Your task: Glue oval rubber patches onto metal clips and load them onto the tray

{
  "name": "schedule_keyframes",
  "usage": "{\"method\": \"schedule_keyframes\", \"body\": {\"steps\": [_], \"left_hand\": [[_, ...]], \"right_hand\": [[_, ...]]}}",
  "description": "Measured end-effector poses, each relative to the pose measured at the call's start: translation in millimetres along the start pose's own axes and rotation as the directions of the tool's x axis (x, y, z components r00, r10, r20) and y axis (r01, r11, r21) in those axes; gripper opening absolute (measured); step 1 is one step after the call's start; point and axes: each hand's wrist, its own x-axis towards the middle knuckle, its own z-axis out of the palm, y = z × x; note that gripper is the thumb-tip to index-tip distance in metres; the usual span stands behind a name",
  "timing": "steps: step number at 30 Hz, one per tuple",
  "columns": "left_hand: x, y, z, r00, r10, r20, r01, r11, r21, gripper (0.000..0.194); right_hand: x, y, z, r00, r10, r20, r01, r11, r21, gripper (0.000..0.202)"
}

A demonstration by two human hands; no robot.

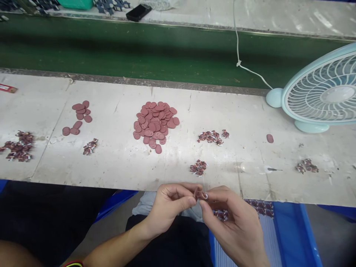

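Note:
Close together at the table's front edge, my two hands meet over small parts. My left hand (172, 205) pinches a reddish-brown oval disc (196, 193) between thumb and fingers. Against it, my right hand (233, 218) holds a small brown piece with white and orange bits (204, 195). Whether the two parts are joined cannot be made out. Just beyond my hands lies a small cluster of similar brown pieces (198, 168), with another cluster (210, 137) behind it. A large pile of oval discs (155, 124) sits left of these clusters.
A light blue fan (330, 89) stands at the right, near a clear bottle with a dark tip (254, 168). Below the table edge is a blue bin (294, 230) holding rows of pieces. More discs (80, 111) lie left. A person's dark clothing (41, 215) shows lower left.

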Motion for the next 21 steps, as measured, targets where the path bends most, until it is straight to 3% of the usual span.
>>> {"method": "schedule_keyframes", "body": {"steps": [4, 8, 13, 21], "left_hand": [[-1, 2, 0.6, 0.999, 0.029, -0.018, -0.029, 0.999, 0.036, 0.005], [-3, 4, 1.3, 0.998, 0.038, -0.045, -0.035, 0.997, 0.071, 0.004], [-3, 0, 1.3, 0.999, 0.040, -0.014, -0.040, 0.999, 0.026, 0.002], [-4, 0, 1.4, 1.000, -0.023, 0.019, 0.025, 0.995, -0.096, 0.006]], "right_hand": [[-2, -1, 3, 0.998, -0.056, -0.028, 0.055, 0.998, -0.042, 0.025], [-4, 4, 8, 0.998, 0.056, -0.040, -0.051, 0.990, 0.132, 0.020], [-6, 9, 10, 0.978, 0.203, -0.037, -0.176, 0.913, 0.369, 0.011], [-9, 10, 9, 0.949, 0.314, -0.005, -0.256, 0.782, 0.568, 0.009]]}}
